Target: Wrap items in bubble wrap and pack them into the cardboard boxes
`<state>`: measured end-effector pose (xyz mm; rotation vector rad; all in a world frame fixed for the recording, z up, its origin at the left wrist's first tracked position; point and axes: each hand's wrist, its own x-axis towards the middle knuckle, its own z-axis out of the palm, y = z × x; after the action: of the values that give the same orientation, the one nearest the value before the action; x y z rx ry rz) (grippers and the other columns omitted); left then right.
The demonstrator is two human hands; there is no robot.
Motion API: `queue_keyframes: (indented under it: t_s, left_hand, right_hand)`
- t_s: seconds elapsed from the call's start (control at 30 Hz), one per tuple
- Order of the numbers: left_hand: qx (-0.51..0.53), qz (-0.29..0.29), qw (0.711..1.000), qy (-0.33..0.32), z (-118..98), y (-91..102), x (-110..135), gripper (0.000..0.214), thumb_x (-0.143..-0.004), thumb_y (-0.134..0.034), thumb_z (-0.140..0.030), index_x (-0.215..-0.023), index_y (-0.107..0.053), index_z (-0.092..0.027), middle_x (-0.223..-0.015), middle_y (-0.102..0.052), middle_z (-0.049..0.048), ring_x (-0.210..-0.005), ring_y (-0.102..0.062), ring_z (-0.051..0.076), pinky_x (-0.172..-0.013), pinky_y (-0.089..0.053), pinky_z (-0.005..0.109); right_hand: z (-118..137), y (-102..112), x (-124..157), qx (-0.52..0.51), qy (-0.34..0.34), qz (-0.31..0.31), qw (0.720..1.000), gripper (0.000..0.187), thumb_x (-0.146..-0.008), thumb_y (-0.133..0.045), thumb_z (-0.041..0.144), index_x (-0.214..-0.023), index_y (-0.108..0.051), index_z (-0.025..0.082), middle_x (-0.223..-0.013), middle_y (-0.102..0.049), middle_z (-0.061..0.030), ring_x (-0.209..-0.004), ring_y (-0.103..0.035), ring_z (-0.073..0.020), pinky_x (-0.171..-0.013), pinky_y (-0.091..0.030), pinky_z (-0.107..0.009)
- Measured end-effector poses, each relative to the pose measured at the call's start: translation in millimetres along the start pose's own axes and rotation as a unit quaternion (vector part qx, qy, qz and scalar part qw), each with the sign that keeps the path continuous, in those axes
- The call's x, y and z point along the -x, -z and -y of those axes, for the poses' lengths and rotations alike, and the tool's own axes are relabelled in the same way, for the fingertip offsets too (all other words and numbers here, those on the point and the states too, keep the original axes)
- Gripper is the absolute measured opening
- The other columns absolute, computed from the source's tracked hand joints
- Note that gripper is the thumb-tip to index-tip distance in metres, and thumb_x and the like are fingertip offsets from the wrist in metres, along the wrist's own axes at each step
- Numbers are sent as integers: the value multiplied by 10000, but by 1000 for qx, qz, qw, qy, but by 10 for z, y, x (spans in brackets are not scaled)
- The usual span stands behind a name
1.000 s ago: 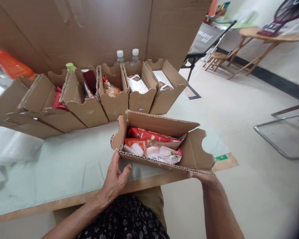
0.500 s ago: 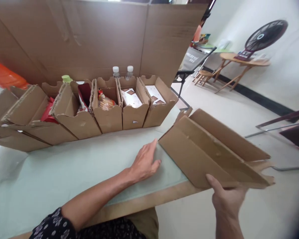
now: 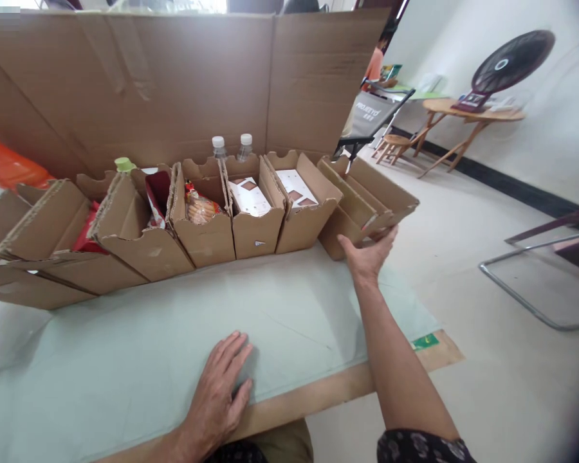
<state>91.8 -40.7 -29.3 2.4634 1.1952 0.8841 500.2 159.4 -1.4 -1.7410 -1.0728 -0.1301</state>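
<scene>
My right hand (image 3: 369, 254) grips the near end of an open-topped cardboard box (image 3: 398, 186), thumb on one side and fingers under the other. This box stands at the right end of a row, tilted a little, beside a cardboard box (image 3: 299, 228) with a white packet (image 3: 296, 188) in it. My left hand (image 3: 222, 382) lies on the pale green cloth (image 3: 139, 360) near the front edge, fingers stretched out and holding nothing. Farther left, a box (image 3: 205, 247) contains a clear pack of stick-shaped snacks (image 3: 201, 207). Another white packet (image 3: 251, 196) sits in the box between.
A tall cardboard panel (image 3: 188, 83) stands behind the row. Two white-capped bottles (image 3: 245, 148) and a green cap (image 3: 124, 164) show over the boxes. An orange bag (image 3: 14, 161) is at far left. On the right are a folding chair (image 3: 371, 119) and a fan (image 3: 511, 64) on a wooden table.
My right hand has carried the cardboard box from the table's right front edge back and left, to the row's end. My left hand has drawn back toward me and now rests on the cloth.
</scene>
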Motion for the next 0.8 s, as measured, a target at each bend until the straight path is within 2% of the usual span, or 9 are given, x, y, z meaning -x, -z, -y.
queue_keyframes:
  t_s: [0.1,0.2,0.4,0.53,0.63,0.73,0.8]
  left_hand:
    - [4,-9,1000,-12,9,-13,-32,527,-938,-545,-114,-1456,-565,-211,-1493,-630,119,-1432,-549,277,-1158,-502,481]
    - [11,-29,999,-22,15,-8,-42,474,-919,-537,-85,-1369,-619,-208,-1465,-652,120,-1420,-561,280,-1136,-519,489]
    - [19,-48,998,-36,9,-1,-68,434,-885,-520,-56,-1271,-649,-208,-1408,-691,124,-1377,-596,289,-1091,-548,508]
    - [26,-51,998,-33,5,4,-78,429,-884,-520,-55,-1264,-647,-208,-1397,-696,123,-1368,-604,285,-1077,-562,512]
    - [31,-47,998,-32,8,6,-77,428,-881,-515,-48,-1252,-653,-210,-1382,-704,122,-1355,-615,279,-1072,-571,509]
    - [35,-47,998,-28,19,-5,-69,412,-887,-510,-50,-1232,-666,-213,-1379,-705,126,-1357,-616,283,-1073,-576,519]
    - [35,-51,998,-26,29,-19,-61,408,-889,-506,-53,-1223,-674,-215,-1371,-709,130,-1351,-622,289,-1069,-581,533]
  right_hand:
    - [76,-181,2,-11,4,18,1000,1277,-677,-819,567,-1637,-66,192,-1554,-407,-212,-1399,-463,-374,-1187,-372,-628]
    - [109,-207,32,-19,35,45,998,1239,-712,-790,589,-1643,-76,190,-1584,-377,-209,-1425,-439,-360,-1196,-369,-598]
    - [191,-142,38,-33,41,63,997,1216,-702,-784,628,-1634,-160,159,-1539,-433,-220,-1428,-432,-382,-1175,-384,-613]
    - [335,52,152,-20,15,34,999,1081,-710,-782,613,-1578,-320,166,-1498,-492,-216,-1344,-519,-379,-1109,-449,-619]
    - [611,261,272,-29,52,28,998,789,-827,-697,552,-1495,-463,204,-1244,-673,-131,-1066,-672,-291,-968,-558,-534]
    - [1055,329,271,-42,124,115,985,690,-902,-611,425,-1545,-442,244,-915,-731,-11,-735,-670,-199,-799,-591,-399]
    - [1352,266,172,13,153,186,971,701,-879,-605,337,-1558,-450,256,-851,-742,3,-697,-665,-202,-766,-567,-363]
